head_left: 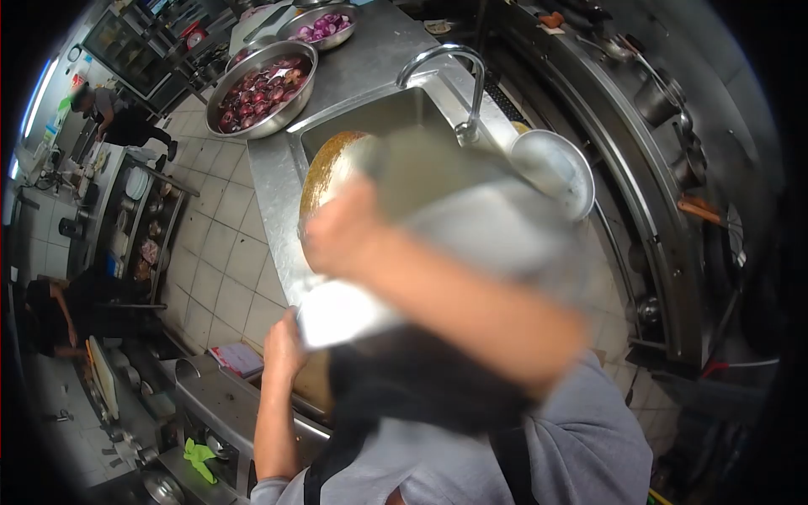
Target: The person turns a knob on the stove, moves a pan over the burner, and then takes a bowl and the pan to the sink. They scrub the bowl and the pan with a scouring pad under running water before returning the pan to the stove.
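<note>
Red onions (257, 94) lie in a metal bowl (287, 114).

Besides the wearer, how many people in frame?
2. One person at the upper left; a second person lower down on the left, near a pale board. Dark frame edges may hide others.

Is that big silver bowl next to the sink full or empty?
Full, or nearly: the big silver bowl has red onions heaped right across its inside, hiding the bottom.
</note>
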Action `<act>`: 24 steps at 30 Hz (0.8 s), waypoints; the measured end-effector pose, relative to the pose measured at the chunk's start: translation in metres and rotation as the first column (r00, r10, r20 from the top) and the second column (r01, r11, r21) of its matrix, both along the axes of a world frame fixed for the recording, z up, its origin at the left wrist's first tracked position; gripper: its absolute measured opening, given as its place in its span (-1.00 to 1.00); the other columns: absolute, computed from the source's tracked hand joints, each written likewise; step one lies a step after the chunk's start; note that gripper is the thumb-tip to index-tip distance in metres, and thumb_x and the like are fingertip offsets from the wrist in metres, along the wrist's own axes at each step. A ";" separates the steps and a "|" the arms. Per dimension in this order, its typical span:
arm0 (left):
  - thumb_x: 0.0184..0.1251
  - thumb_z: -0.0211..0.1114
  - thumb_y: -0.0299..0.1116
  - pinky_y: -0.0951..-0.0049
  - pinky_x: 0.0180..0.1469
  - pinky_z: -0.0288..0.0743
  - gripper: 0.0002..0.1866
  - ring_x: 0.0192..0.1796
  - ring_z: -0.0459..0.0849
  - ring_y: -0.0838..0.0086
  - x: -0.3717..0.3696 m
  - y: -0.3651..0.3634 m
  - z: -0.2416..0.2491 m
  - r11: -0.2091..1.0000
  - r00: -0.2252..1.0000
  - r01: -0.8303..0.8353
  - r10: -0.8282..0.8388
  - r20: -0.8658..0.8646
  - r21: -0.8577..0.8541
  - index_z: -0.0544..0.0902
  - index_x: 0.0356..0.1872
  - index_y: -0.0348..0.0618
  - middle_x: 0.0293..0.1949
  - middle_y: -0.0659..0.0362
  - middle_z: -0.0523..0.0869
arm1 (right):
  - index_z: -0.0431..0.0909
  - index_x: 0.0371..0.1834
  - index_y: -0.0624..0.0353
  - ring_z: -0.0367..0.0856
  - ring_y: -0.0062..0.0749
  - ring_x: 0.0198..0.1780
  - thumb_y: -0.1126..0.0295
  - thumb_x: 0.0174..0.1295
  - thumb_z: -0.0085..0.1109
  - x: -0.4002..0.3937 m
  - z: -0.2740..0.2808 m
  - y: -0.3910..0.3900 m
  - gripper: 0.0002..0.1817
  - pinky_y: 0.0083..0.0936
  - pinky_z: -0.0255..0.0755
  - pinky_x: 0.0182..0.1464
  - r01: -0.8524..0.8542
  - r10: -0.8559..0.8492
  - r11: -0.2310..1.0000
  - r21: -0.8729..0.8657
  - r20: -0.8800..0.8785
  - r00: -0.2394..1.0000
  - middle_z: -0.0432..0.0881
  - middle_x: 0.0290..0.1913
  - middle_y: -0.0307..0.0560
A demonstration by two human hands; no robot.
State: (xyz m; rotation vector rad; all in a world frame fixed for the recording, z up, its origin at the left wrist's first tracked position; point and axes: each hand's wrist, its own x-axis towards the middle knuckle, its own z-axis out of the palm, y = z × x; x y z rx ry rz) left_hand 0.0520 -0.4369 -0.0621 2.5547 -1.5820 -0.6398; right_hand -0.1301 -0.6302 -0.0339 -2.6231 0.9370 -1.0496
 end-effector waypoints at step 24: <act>0.26 0.33 -0.27 -0.06 -0.04 0.57 -0.64 -0.13 0.71 -0.19 -0.002 0.026 -0.012 0.992 0.998 0.058 -0.056 0.017 -0.113 0.62 0.01 -0.26 -0.29 -0.24 0.74 | 0.72 -0.27 -0.02 0.61 -0.13 -0.12 0.17 0.15 0.37 -0.011 0.041 -0.084 -0.81 -0.17 0.51 -0.08 0.248 -0.254 0.946 0.206 0.000 0.967 0.64 -0.22 -0.13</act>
